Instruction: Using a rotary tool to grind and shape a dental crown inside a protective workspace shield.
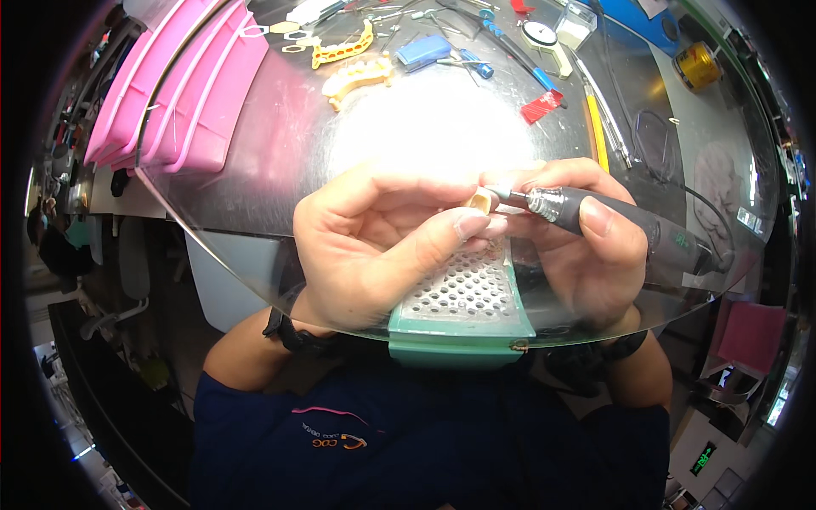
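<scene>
The left hand (374,246) pinches a small cream tooth piece (480,201); the right hand (586,246) grips a grey rotary tool (612,223) whose tip touches it.

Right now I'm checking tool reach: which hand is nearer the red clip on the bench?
Right. The right hand lies just below the red clip; the left hand sits lower-left, farther off.

Small tooth-coloured piece (481,201) mostly hidden by fingers (425,234)

Bare bench (442,119) beyond both hands; clutter of tools (476,42) at far edge.
</scene>
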`<state>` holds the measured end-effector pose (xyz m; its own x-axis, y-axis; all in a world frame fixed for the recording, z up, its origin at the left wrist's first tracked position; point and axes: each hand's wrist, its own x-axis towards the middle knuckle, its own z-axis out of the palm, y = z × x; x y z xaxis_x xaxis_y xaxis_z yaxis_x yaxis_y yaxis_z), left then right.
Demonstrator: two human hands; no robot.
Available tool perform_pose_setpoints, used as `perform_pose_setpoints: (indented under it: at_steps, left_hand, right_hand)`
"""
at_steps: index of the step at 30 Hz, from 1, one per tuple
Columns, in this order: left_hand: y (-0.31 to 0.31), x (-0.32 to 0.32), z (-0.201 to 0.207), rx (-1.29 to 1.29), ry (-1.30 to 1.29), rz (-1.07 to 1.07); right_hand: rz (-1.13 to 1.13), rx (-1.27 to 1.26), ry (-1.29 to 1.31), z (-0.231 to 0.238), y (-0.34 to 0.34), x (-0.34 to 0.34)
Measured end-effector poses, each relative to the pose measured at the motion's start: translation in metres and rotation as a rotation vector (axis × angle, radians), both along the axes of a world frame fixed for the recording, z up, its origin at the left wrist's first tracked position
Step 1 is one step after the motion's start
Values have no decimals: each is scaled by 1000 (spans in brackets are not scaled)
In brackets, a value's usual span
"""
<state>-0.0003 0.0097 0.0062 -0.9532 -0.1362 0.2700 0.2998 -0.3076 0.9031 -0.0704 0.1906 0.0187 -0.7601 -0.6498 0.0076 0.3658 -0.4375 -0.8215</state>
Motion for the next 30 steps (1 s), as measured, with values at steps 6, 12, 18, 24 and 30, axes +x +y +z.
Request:
perform_pose_setpoints:
  at_steps: [6,12,18,24,30]
  left_hand:
    - [-2,-1,-2,-64,39,-19]
    - [-1,0,0,-65,37,-18]
    - [-1,0,0,-85,22,-11]
    - [0,0,-1,-72,37,-23]
    - [0,0,0,-93,36,-20]
  right_hand:
    - [12,10,-36,3,1,-1]
    - [19,1,-38,3,2,-1]
    - [15,12,-38,2,2,-1]
    - [25,-11,-27,-1,4,-1]
    - [32,-8,-42,0,4,-1]
